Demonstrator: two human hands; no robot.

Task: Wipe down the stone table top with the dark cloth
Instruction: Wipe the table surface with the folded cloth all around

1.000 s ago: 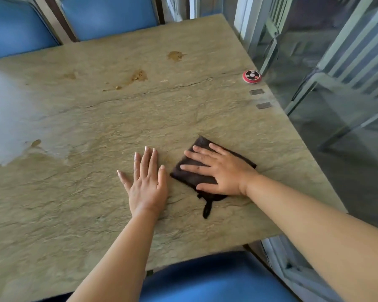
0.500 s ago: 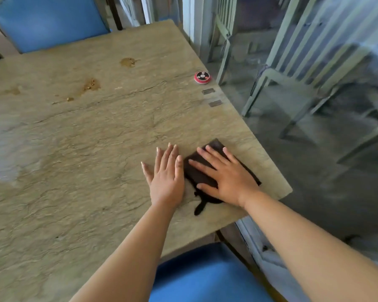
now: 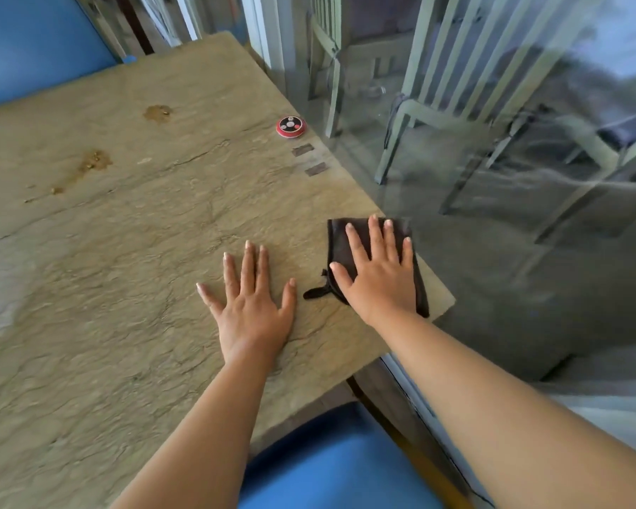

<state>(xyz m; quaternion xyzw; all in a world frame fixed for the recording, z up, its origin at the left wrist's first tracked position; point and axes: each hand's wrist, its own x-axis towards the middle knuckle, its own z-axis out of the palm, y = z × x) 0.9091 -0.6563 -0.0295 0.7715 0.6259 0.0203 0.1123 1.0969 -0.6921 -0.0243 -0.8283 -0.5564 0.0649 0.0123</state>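
Observation:
The stone table top (image 3: pixel 125 270) is beige and rough, with brown stains (image 3: pixel 94 161) near its far side. A folded dark cloth (image 3: pixel 338 247) lies near the table's right edge, close to the near right corner. My right hand (image 3: pixel 379 281) presses flat on it with fingers spread, covering most of it; a small loop of the cloth sticks out at its left. My left hand (image 3: pixel 252 306) rests flat on the bare stone to the left of the cloth, fingers apart, holding nothing.
A round red call button (image 3: pixel 290 126) sits by the right edge, with two grey stickers (image 3: pixel 302 150) just nearer. A glass wall (image 3: pixel 492 214) runs along the table's right side. Blue chairs stand at the near side (image 3: pixel 331 461) and far side (image 3: pixel 34 42).
My right hand has slid the cloth to the right, away from my left hand and up to the table's right edge. The fingers now point away from me rather than leftward.

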